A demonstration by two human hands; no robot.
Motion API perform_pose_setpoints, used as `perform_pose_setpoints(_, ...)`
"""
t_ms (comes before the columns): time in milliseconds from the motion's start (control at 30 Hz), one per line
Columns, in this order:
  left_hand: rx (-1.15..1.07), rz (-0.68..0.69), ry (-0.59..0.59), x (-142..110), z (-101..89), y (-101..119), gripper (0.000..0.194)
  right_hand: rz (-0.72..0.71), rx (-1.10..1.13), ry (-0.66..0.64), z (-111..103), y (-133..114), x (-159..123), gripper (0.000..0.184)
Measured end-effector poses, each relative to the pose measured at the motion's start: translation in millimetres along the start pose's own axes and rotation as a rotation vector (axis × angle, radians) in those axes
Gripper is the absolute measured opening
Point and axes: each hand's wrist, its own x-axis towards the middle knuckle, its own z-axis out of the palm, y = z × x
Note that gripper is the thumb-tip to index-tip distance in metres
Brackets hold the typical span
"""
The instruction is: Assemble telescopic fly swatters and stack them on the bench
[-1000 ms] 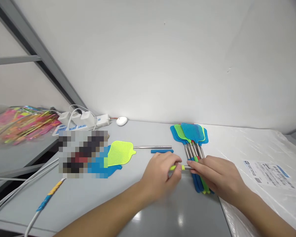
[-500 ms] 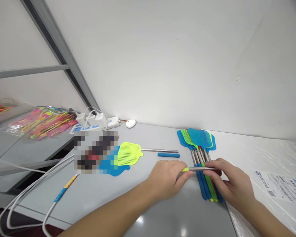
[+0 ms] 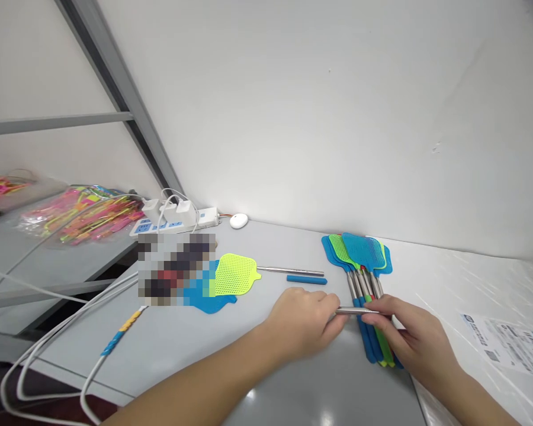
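Note:
A slim metal rod [image 3: 350,310] spans the gap between my hands. My left hand [image 3: 304,319] is closed around its left end, and whatever else lies inside that fist is hidden. The fingers of my right hand [image 3: 408,331] pinch the rod's right end. Under and behind the rod lies a pile of fly swatters [image 3: 364,251] with blue and yellow-green mesh heads and blue, green and yellow handles. Left of the pile are a loose blue handle sleeve [image 3: 306,280], a metal rod [image 3: 291,271], a yellow-green swatter head [image 3: 235,274] and a blue swatter head [image 3: 213,303].
A power strip [image 3: 177,225] with plugged-in white chargers and a white oval device [image 3: 238,221] sit along the wall. White cables [image 3: 89,384] trail off the left. Bagged colourful items [image 3: 89,216] lie on the left shelf. Plastic-wrapped packaging [image 3: 479,284] covers the right side.
The yellow-green piece that showed at my left fingertips is now out of sight, and less rod shows between my hands. The whole view has shifted slightly.

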Motion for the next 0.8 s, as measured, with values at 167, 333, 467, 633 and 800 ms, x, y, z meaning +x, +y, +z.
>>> perform_pose_setpoints(167, 0.040, 0.060, -0.001, -1.4, 0.0, 7.8, 0.026, -0.066, 0.021, -0.097, 5.5, -8.8, -0.5, 0.015)
perform_pose_setpoints(333, 0.045, 0.035, 0.006, -1.3, -2.4, 7.7, 0.027, -0.061, -0.015, -0.139, 9.5, -6.7, -1.5, 0.018)
perform_pose_setpoints(467, 0.057, 0.012, 0.073, -0.5, -4.2, 4.8, 0.038, -0.071, 0.001, -0.174, 10.1, -5.8, -4.8, 0.015)
perform_pose_setpoints(633, 0.055, 0.068, 0.210, 0.9, -6.0, 0.5, 0.048, -0.134, 0.024, -0.142, 7.0, -12.0, -4.1, 0.014)
perform_pose_setpoints(800, 0.043, 0.065, 0.270, 2.0, -10.7, -1.4, 0.054, -0.151, 0.014, -0.111, 3.5, -15.9, 0.2, 0.014)
